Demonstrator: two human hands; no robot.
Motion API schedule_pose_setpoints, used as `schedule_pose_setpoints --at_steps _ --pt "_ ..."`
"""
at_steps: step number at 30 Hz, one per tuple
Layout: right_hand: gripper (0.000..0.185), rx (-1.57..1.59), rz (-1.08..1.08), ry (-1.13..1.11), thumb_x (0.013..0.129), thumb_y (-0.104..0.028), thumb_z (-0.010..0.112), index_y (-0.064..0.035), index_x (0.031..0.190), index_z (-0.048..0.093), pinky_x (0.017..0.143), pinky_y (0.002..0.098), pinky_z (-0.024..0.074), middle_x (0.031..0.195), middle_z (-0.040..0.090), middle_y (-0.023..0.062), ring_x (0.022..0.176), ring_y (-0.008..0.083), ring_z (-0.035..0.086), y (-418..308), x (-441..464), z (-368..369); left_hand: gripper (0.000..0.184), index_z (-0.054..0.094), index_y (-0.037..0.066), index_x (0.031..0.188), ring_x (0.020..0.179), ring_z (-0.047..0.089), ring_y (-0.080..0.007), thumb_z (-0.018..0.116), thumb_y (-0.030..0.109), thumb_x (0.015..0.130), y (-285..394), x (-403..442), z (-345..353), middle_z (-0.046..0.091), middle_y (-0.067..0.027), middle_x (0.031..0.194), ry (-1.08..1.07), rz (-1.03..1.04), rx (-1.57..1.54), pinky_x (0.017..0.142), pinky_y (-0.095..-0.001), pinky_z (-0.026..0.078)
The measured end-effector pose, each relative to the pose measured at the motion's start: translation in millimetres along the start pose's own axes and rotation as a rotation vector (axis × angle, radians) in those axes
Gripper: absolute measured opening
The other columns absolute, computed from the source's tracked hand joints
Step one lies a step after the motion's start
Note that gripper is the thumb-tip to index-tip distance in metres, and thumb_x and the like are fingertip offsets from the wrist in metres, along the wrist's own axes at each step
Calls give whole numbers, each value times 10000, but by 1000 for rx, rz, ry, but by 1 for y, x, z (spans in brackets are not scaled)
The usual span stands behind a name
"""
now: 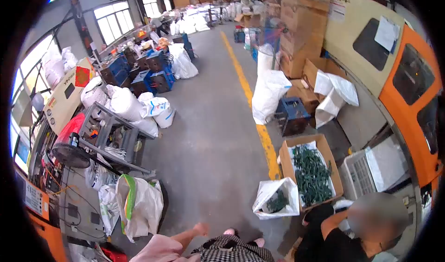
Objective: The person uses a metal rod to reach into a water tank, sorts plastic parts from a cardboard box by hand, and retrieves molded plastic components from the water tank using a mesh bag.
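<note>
IMO, best to keep the L hand (201,228) low & clear, betw. the green-striped white sack (143,208) and the open white bag (292,198) to the R, w/o snagging either. Hand looks empty; fingers seem curled, but can't tell if they're together. R hand's out of view. Sack's on the floor (204,169), L of the hand, not touching; mouth up, long axis approx. upright, stripe running along it.
</note>
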State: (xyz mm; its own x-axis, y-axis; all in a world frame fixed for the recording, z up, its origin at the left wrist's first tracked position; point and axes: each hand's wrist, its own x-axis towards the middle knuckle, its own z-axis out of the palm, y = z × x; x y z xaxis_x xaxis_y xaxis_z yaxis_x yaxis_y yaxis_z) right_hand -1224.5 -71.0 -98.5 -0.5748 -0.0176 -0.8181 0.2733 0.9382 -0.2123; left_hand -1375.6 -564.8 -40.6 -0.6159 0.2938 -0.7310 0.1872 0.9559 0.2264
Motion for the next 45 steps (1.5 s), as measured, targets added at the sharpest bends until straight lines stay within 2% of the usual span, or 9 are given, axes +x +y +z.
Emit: schedule_pose_setpoints --at_steps 4,16,22,28,30,32,33,36,45 --pt "233 319 79 136 725 -242 536 -60 843 621 733 418 450 885 606 144 837 290 573 -8 8 -27 155 652 138 769 633 627 -150 535 236 751 -22 4 40 648 3 681 -142 -394 -812 571 -330 499" --pt "259 686 139 212 737 -247 523 -65 897 615 765 427 442 934 599 145 889 299 561 -19 -12 -30 191 647 120 709 550 608 -137 476 193 753 -27 10 40 638 6 629 106 107 -268 560 -305 489" --pt "273 454 155 109 743 -249 516 -68 924 612 781 431 439 958 595 146 914 303 556 -1 -16 6 91 641 154 730 656 615 -149 557 189 729 -24 18 24 646 6 738 2 -20 -430 587 -316 499" --pt "289 -160 -102 -22 749 -251 509 -70 951 608 796 436 435 983 591 147 940 307 550 23 -9 55 113 622 114 797 637 610 -128 562 206 771 -18 13 -7 642 9 774 -105 115 41 589 -278 494" --pt "305 -361 -190 112 777 -264 499 -76 993 608 787 419 436 977 594 138 926 299 554 24 -20 73 114 605 85 848 644 612 -144 547 166 792 -45 11 -2 640 -33 787 -160 6 -748 569 -283 494" --pt "280 425 117 98 771 -270 498 -70 930 612 755 419 445 952 598 145 902 306 561 12 -25 76 123 587 56 900 650 613 -160 533 126 814 -46 28 8 639 -75 800 -314 -240 -1456 550 -287 495" --pt "263 22 5 144 778 -235 473 -47 902 609 735 426 449 924 596 173 879 325 565 2 -15 67 145 574 31 920 646 617 -174 518 125 826 -28 15 -10 632 -104 790 -203 -274 -1301 533 -290 496" --pt "253 188 -93 570 792 -215 431 -16 824 583 749 448 430 867 581 184 852 353 542 -10 -22 70 174 558 -10 934 604 619 -207 497 122 839 2 -10 -36 611 -133 732 -64 -357 -1239 487 -293 494" --pt "256 480 194 390 789 -248 430 -91 864 618 774 424 440 962 583 149 906 343 540 -26 -13 64 151 557 -5 892 533 590 -205 517 122 821 -52 22 -24 578 -119 664 -357 -311 -1509 470 -304 494"
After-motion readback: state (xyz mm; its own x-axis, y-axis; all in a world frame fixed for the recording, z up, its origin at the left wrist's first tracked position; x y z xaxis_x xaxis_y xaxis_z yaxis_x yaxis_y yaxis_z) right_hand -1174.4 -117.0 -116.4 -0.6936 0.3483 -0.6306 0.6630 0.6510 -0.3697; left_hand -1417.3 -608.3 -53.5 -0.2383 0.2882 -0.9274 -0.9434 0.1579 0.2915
